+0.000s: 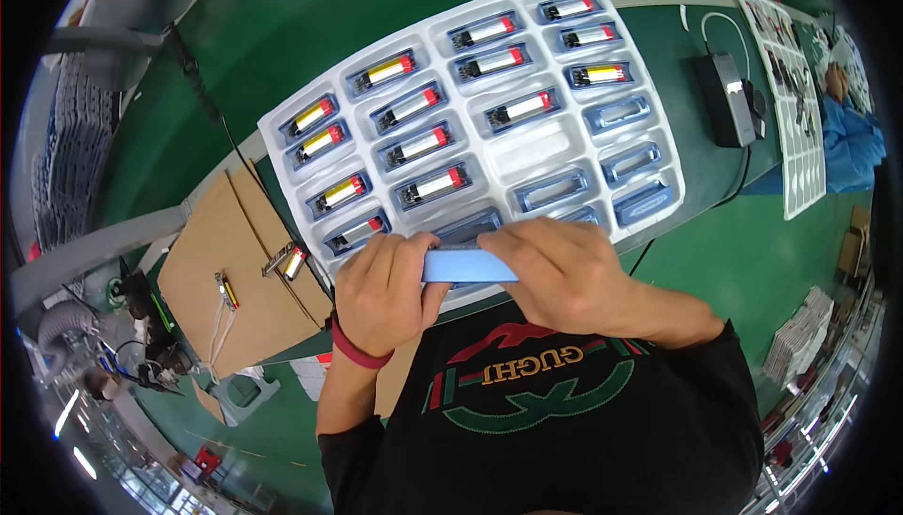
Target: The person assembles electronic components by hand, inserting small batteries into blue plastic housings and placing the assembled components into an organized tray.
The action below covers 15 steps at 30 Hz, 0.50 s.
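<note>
My left hand (386,291) and my right hand (562,270) both grip a flat light-blue strip (466,264), held level just over the near edge of a white moulded tray (546,153). The tray has rows of pockets lined with blue holders. Many pockets hold small silver cells with yellow and red ends (421,144). Several pockets at the near right hold only an empty blue holder (625,112). A red band sits on my left wrist.
A brown cardboard sheet (235,280) lies to the left with two loose cells (293,261) on it. A black box with a cable (724,96) stands right of the tray on the green table. Another white tray (790,82) lies at far right beside a blue sleeve.
</note>
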Motion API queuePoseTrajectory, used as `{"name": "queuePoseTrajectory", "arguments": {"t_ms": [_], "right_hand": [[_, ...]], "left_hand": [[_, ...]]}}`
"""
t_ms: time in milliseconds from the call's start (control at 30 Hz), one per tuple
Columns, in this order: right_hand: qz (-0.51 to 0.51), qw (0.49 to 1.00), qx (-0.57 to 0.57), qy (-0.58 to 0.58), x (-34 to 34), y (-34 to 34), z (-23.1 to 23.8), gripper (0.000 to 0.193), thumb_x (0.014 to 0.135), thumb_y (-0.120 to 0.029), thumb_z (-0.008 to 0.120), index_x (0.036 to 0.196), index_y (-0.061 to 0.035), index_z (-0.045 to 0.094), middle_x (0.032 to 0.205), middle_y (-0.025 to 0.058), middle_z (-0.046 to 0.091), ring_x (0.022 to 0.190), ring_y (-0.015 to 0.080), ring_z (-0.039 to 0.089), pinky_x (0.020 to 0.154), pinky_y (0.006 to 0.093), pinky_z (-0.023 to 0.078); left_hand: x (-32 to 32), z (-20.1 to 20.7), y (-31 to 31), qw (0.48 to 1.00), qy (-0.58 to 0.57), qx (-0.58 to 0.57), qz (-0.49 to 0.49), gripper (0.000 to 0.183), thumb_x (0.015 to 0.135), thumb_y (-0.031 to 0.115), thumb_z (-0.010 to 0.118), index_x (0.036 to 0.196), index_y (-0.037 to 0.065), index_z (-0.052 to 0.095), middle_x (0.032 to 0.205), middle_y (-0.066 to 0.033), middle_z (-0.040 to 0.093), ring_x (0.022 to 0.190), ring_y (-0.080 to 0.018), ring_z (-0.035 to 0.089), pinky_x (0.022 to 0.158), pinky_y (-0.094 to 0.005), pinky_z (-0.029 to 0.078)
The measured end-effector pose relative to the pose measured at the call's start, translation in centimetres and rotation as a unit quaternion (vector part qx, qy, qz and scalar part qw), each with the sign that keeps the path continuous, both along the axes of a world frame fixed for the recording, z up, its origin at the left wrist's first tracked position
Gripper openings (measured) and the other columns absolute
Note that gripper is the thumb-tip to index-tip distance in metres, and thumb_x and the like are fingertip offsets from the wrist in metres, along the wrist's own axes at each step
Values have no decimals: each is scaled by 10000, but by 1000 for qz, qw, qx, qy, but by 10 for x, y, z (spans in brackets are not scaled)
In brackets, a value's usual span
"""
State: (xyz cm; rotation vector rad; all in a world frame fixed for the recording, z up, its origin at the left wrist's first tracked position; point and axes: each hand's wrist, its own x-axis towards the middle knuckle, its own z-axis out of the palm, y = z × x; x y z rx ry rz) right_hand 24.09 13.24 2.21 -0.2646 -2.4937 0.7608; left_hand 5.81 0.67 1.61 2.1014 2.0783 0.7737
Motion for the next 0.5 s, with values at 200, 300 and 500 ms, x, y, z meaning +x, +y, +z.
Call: {"name": "queuePoseTrajectory", "arguments": {"t_ms": [200,300,500], "right_hand": [[-39,983,-130,-124,4,49,-5,293,729,-43,731,1006,-8,639,923,127,594,784,278,609,673,350,497],[-115,976,-89,-160,8,79,-12,248,742,-35,727,974,-8,645,935,115,582,807,268,590,710,339,486],[-87,974,-41,-203,8,90,-28,232,743,-23,723,959,9,644,929,116,543,818,261,550,724,347,449]], "left_hand": [[-41,1,-78,954,-54,-28,295,207,778,99,699,967,36,641,716,-85,541,621,-199,520,557,-311,409],[-99,-10,-121,915,58,-46,396,131,860,97,636,963,16,634,742,-112,573,653,-245,545,587,-348,444],[-162,-39,-184,819,94,-149,545,290,838,194,683,1053,5,638,881,-142,657,822,-295,642,701,-369,515]]}}
